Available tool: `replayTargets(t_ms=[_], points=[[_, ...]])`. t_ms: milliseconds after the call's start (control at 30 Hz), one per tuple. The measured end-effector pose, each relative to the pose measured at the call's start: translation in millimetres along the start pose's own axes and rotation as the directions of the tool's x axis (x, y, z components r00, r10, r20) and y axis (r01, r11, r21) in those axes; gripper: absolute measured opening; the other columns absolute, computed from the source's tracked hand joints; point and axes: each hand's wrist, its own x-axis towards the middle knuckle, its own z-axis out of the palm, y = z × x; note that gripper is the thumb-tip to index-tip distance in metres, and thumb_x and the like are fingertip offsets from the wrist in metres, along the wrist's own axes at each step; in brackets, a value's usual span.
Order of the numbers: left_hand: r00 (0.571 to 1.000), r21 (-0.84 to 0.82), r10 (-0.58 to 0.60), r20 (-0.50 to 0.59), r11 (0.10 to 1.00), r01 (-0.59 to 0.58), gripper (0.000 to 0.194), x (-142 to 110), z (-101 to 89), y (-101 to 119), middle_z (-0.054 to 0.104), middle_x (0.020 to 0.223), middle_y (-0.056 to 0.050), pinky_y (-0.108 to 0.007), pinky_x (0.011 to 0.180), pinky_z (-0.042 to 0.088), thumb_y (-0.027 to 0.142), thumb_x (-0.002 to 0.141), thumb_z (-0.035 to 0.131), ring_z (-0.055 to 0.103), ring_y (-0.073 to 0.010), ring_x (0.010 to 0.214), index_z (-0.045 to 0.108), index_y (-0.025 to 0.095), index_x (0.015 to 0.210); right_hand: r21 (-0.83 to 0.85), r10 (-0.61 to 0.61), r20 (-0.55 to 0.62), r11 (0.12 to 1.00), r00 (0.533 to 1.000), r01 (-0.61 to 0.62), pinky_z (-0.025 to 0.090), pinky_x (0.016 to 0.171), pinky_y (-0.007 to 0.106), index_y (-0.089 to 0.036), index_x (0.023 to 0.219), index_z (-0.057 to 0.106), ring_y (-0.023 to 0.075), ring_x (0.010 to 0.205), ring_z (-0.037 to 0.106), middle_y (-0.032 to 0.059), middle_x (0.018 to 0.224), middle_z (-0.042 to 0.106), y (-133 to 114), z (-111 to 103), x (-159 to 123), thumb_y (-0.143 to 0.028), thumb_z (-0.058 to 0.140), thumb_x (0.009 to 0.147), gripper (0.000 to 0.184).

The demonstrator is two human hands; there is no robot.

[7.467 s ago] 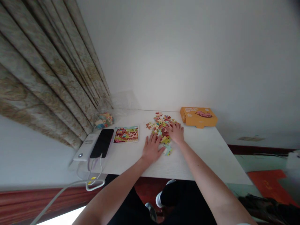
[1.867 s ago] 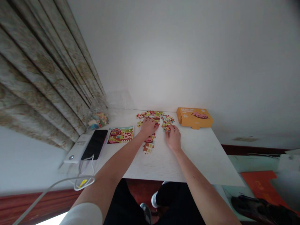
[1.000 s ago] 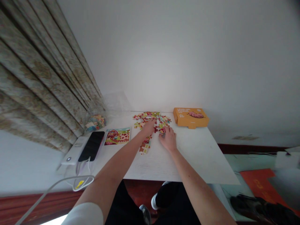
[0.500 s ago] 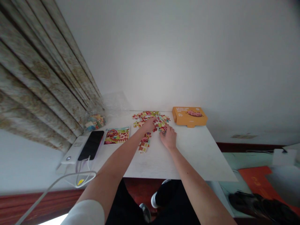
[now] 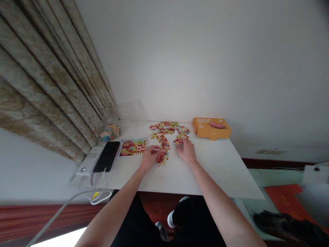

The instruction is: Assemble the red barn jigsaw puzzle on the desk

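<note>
Loose colourful puzzle pieces (image 5: 168,129) lie spread at the back of the white table (image 5: 213,168). A small joined cluster of pieces (image 5: 163,156) sits nearer me. My left hand (image 5: 149,157) rests beside that cluster, its fingers curled and touching the left edge. My right hand (image 5: 186,151) lies flat on the table with fingers stretched toward a red piece (image 5: 178,141). The picture card (image 5: 133,146) showing a barn scene lies left of my left hand.
An orange puzzle box (image 5: 211,128) stands at the back right. A black phone (image 5: 107,156) lies on a white power bank (image 5: 88,161) at the left, with cables (image 5: 97,195) over the edge. A clear bag of pieces (image 5: 110,132) sits by the curtain (image 5: 51,85).
My left hand has drawn back from the far pile to the small cluster nearer me. My right hand stays near the red piece.
</note>
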Motion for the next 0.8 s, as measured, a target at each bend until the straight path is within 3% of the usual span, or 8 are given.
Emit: replayTargets(t_ms=[133, 233, 467, 800], points=[[0.971, 0.174, 0.237, 0.040, 0.955, -0.241, 0.015, -31, -14.6, -17, 0.073, 0.098, -0.005, -0.031, 0.076, 0.058, 0.024, 0.087, 0.063, 0.072, -0.0174, 0.083, 0.071, 0.021, 0.098, 0.006, -0.011, 0.001, 1.000, 1.000, 0.011, 0.047, 0.098, 0.040, -0.022, 0.131, 0.059, 0.0284, 0.120, 0.059, 0.0117, 0.130, 0.065, 0, -2, -1, -0.033, 0.062, 0.090, 0.043], [0.924, 0.300, 0.352, 0.149, 0.875, -0.381, 0.024, -36, -13.6, -15, 0.069, 0.101, -0.005, -0.030, 0.082, 0.058, 0.011, 0.089, 0.051, 0.069, -0.0160, 0.089, 0.071, 0.021, 0.097, 0.015, -0.060, 0.039, 0.998, 0.997, 0.060, 0.047, 0.101, 0.041, -0.021, 0.132, 0.059, 0.0281, 0.123, 0.058, 0.0122, 0.131, 0.063, -2, -5, -4, -0.033, 0.065, 0.088, 0.046], [0.854, 0.514, 0.408, 0.324, 0.682, -0.520, 0.031, -39, -6.8, -13, 0.065, 0.106, -0.007, -0.036, 0.097, 0.055, 0.000, 0.088, 0.046, 0.064, -0.0210, 0.103, 0.067, 0.020, 0.100, -0.010, -0.135, 0.162, 0.990, 0.977, 0.139, 0.044, 0.102, 0.045, -0.023, 0.130, 0.061, 0.0287, 0.120, 0.058, 0.0111, 0.126, 0.065, -10, -13, -32, -0.034, 0.069, 0.088, 0.045], [0.806, 0.698, 0.353, 0.476, 0.405, -0.590, 0.032, -48, 0.7, -7, 0.068, 0.122, -0.011, -0.044, 0.097, 0.052, 0.005, 0.092, 0.051, 0.063, -0.0264, 0.108, 0.068, 0.020, 0.114, 0.048, -0.137, 0.127, 0.990, 0.982, 0.132, 0.046, 0.101, 0.047, -0.024, 0.131, 0.061, 0.0302, 0.119, 0.058, 0.0109, 0.127, 0.066, -15, -24, -91, -0.043, 0.069, 0.091, 0.045]])
